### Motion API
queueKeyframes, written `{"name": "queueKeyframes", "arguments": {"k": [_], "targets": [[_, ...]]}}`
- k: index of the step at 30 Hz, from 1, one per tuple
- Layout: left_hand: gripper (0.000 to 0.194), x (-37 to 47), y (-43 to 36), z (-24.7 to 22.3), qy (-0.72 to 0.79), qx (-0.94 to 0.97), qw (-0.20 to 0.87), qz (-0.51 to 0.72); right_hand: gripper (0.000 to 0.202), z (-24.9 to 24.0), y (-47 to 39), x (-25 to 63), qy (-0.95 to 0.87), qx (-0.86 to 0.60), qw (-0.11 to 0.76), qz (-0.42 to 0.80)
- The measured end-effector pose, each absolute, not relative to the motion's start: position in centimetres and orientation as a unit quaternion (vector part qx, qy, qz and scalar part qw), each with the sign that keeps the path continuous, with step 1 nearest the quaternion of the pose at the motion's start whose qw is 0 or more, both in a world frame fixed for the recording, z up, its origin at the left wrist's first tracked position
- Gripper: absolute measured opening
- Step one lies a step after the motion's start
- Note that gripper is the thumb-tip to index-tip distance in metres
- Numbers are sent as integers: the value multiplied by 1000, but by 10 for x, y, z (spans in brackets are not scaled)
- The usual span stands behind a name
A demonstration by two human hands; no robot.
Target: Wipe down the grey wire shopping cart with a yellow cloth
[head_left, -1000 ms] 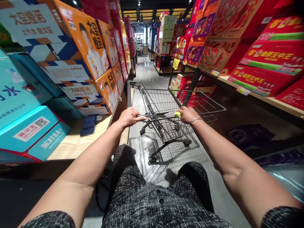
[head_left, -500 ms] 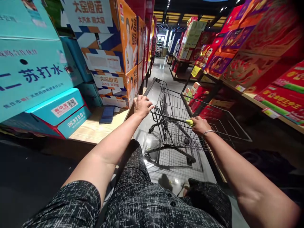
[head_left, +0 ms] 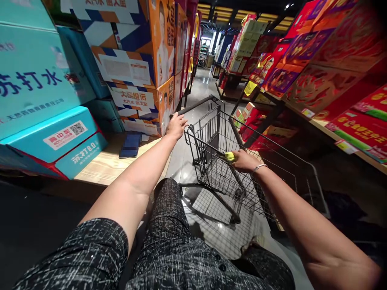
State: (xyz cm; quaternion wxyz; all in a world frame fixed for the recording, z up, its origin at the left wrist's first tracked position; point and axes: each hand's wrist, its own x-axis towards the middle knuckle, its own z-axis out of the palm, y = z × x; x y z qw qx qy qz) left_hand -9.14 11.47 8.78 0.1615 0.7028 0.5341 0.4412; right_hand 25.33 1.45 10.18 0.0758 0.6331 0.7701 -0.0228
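An empty black wire shopping cart (head_left: 216,165) stands slantwise in the aisle ahead of me. My left hand (head_left: 176,125) is closed over the near left end of its handle (head_left: 195,106). My right hand (head_left: 243,160) grips the near top rim of the basket, the fingers wrapped round it. A small yellow-green item (head_left: 229,156), perhaps a folded cloth, sticks out from between the right thumb and fingers. Part of the rim is hidden under that hand.
To the left, a wooden shelf (head_left: 99,167) carries turquoise cartons (head_left: 80,151), a dark blue phone-like slab (head_left: 130,145) and stacked orange drink cartons (head_left: 133,98). Red gift boxes (head_left: 356,125) fill the right shelf, close to the basket. A tiled aisle (head_left: 205,80) runs ahead.
The cart has come nearer and turned, its handle end swinging toward the left shelf. My left hand has shifted slightly up and left, my right hand left. The view has moved slightly.
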Motion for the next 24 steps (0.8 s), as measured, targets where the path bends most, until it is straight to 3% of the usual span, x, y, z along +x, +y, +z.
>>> {"name": "queueKeyframes", "arguments": {"k": [4, 9, 11, 13, 16, 21, 24], "targets": [[39, -86, 134, 89, 586, 670, 148, 430, 27, 104, 17, 244, 767, 629, 16, -124], [56, -45, 131, 79, 613, 652, 158, 417, 41, 94, 28, 259, 703, 549, -136, -430], [65, -26, 125, 71, 627, 639, 168, 413, 47, 82, 40, 268, 684, 519, -171, -483], [75, -10, 123, 63, 629, 635, 173, 413, 47, 69, 59, 270, 703, 536, -162, -439], [86, 7, 132, 48, 619, 623, 191, 438, 46, 60, 101, 256, 755, 579, -138, -274], [86, 19, 165, 19, 602, 584, 262, 478, 65, 74, 191, 197, 831, 481, -278, -11], [90, 17, 181, 7, 591, 583, 293, 474, 61, 60, 225, 168, 826, 463, -315, 70]]}}
